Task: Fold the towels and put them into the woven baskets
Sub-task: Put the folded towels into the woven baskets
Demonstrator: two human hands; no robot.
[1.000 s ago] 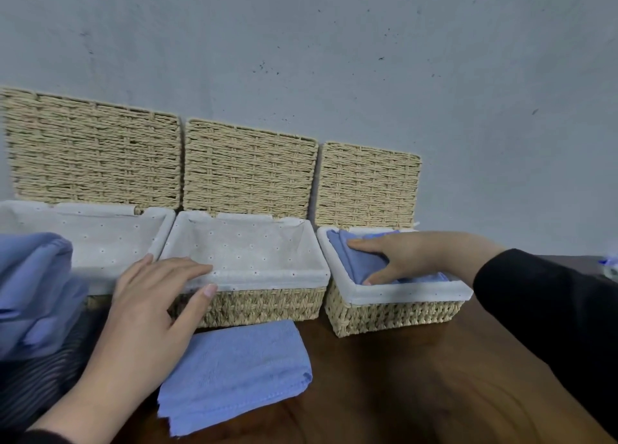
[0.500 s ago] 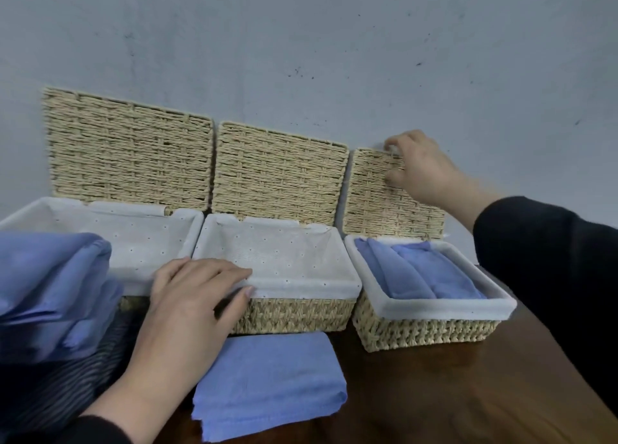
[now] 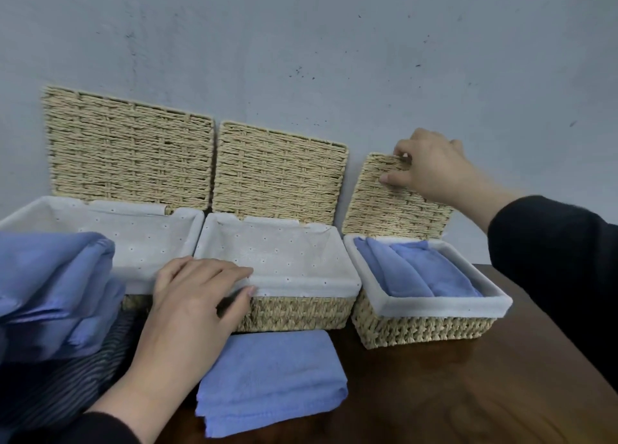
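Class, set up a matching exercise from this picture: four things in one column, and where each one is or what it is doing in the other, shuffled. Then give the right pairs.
Things
1. right hand
2. left hand
3. folded towel
4. small basket

States
A. lies on the table in front of the middle basket
B. holds blue towels inside
C. grips the top edge of the small lid
D. rests on the middle basket's front rim

Pairs: 1-C, 2-D, 3-A, 4-B
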